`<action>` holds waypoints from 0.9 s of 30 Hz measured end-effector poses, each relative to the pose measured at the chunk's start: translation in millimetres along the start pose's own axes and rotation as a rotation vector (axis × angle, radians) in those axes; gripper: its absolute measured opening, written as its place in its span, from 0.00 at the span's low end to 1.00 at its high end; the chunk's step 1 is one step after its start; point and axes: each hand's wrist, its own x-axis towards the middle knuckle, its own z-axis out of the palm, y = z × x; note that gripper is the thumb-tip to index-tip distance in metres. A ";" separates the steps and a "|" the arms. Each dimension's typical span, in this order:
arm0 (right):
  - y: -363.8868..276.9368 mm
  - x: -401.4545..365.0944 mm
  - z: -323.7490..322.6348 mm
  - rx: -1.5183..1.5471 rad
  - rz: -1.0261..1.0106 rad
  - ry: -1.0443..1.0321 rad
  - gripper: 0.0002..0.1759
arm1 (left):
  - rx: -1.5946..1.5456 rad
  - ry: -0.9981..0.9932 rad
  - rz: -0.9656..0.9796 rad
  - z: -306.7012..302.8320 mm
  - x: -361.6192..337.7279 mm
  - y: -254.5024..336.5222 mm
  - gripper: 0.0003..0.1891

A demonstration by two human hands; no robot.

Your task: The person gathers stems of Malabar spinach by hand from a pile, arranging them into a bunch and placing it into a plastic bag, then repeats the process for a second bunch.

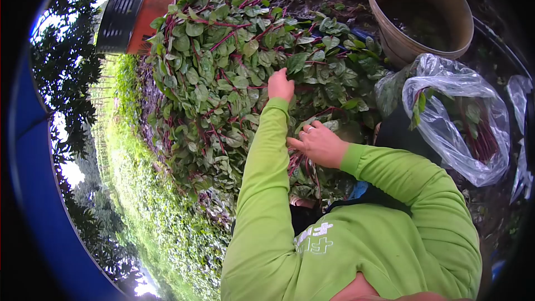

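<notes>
A large heap of Malabar spinach (223, 78), green leaves on purple-red stems, spreads in front of me. My left hand (280, 85) reaches into its middle, thumb and fingers pinched on a spinach stem beside a broad leaf. Closer to my body, my right hand (322, 145), with a ring on one finger, is curled over red stems that show just below it. Its palm side is hidden, so how many stems it holds cannot be seen. To the right, an open clear plastic bag (426, 100) contains a bunch of the same red-stemmed greens (482, 134).
A round tan tub (384, 33) stands behind the bag. Another bucket, black and orange (150, 19), lies or stands beyond the heap at upper left. More clear plastic (521, 170) hangs at the far right. Green plants (134, 161) and a blue cover (39, 189) show left.
</notes>
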 end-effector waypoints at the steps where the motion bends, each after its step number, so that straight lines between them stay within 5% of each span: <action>1: 3.9 0.3 0.0 -0.016 0.005 -0.018 0.06 | -0.021 -0.042 -0.079 -1.2 3.7 9.9 0.16; 4: 6.3 0.0 -6.2 -0.007 0.005 -0.045 0.06 | -0.634 -0.191 -0.207 -30.0 12.0 -5.1 0.17; 7: 1.6 -0.3 -16.3 -0.016 -0.031 -0.055 0.07 | -0.954 -0.238 -0.368 -136.6 -20.8 34.2 0.19; 15: -0.1 -5.3 -19.7 -0.097 -0.151 0.089 0.07 | -1.212 -0.148 -0.682 -148.2 -121.8 -52.8 0.12; 24: 0.8 9.1 -28.4 0.001 -0.056 0.207 0.11 | -1.382 -0.216 -0.537 -124.5 -199.7 -77.2 0.14; 27: 4.5 7.7 -26.0 0.025 -0.066 0.059 0.11 | -1.335 -0.224 -0.501 -122.2 -214.4 -70.0 0.13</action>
